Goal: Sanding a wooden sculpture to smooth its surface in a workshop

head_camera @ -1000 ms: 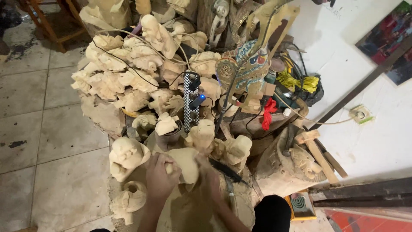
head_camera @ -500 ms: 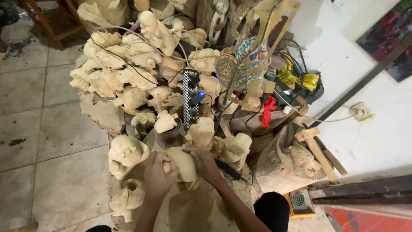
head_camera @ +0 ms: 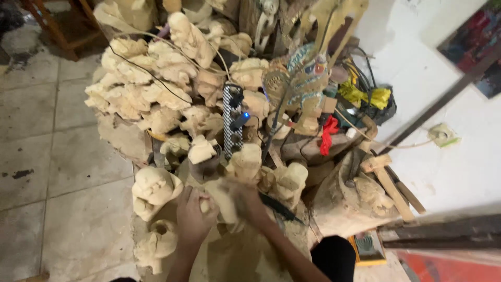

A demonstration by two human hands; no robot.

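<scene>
My left hand [head_camera: 192, 214] grips the left side of a pale unpainted wooden carving [head_camera: 223, 199] at the lower middle of the head view. My right hand [head_camera: 249, 202] is blurred and lies on the carving's right side, its fingers curled over the wood. The carving rests on a sawdust-covered block [head_camera: 229, 256]. Whether the right hand holds a tool is hidden by blur.
Many pale carved wooden figures [head_camera: 156, 89] are piled behind and to the left. A black-and-white power strip [head_camera: 233, 120] with a blue light lies among them. A painted flat puppet [head_camera: 302, 78], red cloth [head_camera: 329, 136], wooden mallet [head_camera: 389, 180] and white wall [head_camera: 459, 156] lie right. Tiled floor [head_camera: 57, 172] spreads left.
My right hand has slid over the carving's right side, now blurred with motion. The view has shifted slightly. My left hand keeps its grip.
</scene>
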